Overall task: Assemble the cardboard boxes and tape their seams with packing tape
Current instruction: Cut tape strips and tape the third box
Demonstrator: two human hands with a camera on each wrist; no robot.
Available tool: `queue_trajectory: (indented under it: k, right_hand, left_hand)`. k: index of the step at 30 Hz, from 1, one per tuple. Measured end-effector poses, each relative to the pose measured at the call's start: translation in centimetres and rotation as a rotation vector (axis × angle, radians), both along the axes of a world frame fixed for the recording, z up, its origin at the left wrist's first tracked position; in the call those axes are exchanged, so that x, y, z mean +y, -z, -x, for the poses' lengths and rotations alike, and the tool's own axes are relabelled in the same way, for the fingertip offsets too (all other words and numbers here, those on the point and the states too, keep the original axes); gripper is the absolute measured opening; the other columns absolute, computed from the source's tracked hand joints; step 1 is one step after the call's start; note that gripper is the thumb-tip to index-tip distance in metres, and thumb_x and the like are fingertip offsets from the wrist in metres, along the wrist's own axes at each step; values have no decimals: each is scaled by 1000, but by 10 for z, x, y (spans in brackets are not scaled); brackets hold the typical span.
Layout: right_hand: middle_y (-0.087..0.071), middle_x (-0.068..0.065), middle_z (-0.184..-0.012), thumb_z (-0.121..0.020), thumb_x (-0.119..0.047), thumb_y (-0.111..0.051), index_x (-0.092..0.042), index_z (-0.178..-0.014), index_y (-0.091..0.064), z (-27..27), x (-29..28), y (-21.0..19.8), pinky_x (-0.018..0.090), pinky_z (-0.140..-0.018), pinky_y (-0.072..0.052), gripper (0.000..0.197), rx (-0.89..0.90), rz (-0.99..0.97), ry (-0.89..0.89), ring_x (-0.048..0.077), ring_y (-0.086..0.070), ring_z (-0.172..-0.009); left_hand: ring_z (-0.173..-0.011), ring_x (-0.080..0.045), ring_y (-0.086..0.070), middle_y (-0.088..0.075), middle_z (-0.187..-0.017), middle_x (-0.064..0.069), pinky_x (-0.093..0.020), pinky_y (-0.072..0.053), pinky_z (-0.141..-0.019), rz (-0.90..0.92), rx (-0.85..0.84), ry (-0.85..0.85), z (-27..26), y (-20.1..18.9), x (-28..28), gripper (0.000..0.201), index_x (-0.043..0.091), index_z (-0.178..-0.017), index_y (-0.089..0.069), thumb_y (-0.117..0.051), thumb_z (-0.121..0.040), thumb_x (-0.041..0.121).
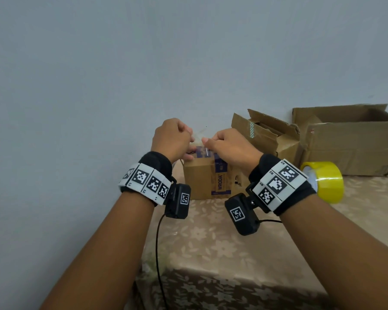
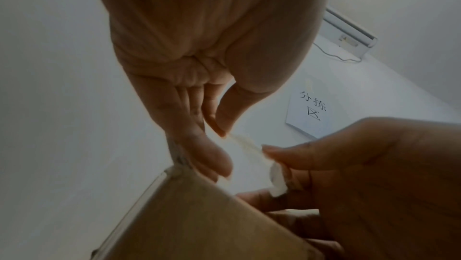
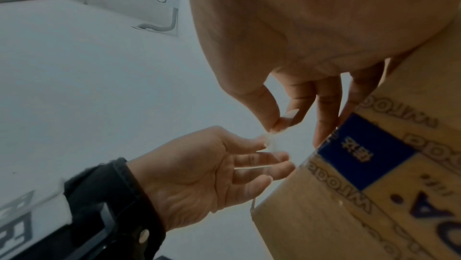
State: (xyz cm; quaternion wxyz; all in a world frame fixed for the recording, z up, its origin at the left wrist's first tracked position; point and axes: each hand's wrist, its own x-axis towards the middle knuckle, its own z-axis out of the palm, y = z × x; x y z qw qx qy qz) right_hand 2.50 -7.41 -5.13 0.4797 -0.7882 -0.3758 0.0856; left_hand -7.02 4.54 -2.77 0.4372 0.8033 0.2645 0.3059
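Note:
A small brown cardboard box with a blue printed band stands on the table near its left edge. Just above its top, both hands hold a short, crumpled strip of clear tape. My left hand pinches one end between thumb and forefinger, and its other fingers reach down to the box's top edge. My right hand pinches the other end. In the left wrist view the tape strip runs between the two pinches above the box. In the right wrist view the right hand's free fingers touch the box.
A yellow roll of packing tape stands on the table to the right, partly behind my right wrist. Two open, worn cardboard boxes sit at the back right against the wall. The table has a floral cloth; its left edge lies close to the small box.

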Motion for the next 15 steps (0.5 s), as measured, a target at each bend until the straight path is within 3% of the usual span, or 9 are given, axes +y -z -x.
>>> queue_trajectory:
  k: [3, 7, 10, 12, 15]
  right_hand:
    - [-59, 6, -76, -103, -40, -59, -12, -84, -61, 0, 0, -1, 35, -70, -45, 33, -11, 3, -22, 17, -55, -69]
    - [-61, 1, -79, -103, -35, -58, -15, -84, -59, -3, -1, 1, 32, -69, -44, 28, -25, -28, -25, 14, -56, -73]
    - [-58, -1, -79, -104, -30, -57, -19, -81, -55, -4, -3, 2, 32, -68, -42, 25, -49, -25, -32, 13, -53, -73]
    - [-61, 0, -81, -104, -32, -57, -20, -82, -55, -2, -3, 2, 33, -70, -45, 24, -58, -29, -38, 14, -55, -75]
    - [-69, 5, -91, -103, -34, -57, -19, -85, -58, 1, -3, 1, 43, -81, -52, 24, -53, -36, -35, 19, -62, -83]
  left_hand:
    - [-67, -22, -74, -67, -96, -11, -39, -65, -61, 6, -15, -25, -2, 0, 0, 13, 5, -102, -60, -48, -102, 10]
    - [-70, -26, -73, -67, -95, -18, -33, -61, -56, 237, -82, 66, -2, -4, -4, 14, 2, -104, -56, -44, -100, 7]
    - [-73, -31, -72, -73, -93, -26, -38, -63, -64, 327, -143, 130, 1, -7, -6, 4, 6, -93, -52, -48, -93, 5]
    - [-73, -29, -71, -74, -90, -25, -38, -62, -67, 366, -180, 141, 2, -7, -5, 4, 5, -91, -53, -50, -92, 7]
    - [-75, -24, -71, -75, -90, -19, -36, -62, -70, 371, -194, 131, 2, -6, -1, 13, 5, -103, -63, -60, -94, 15]
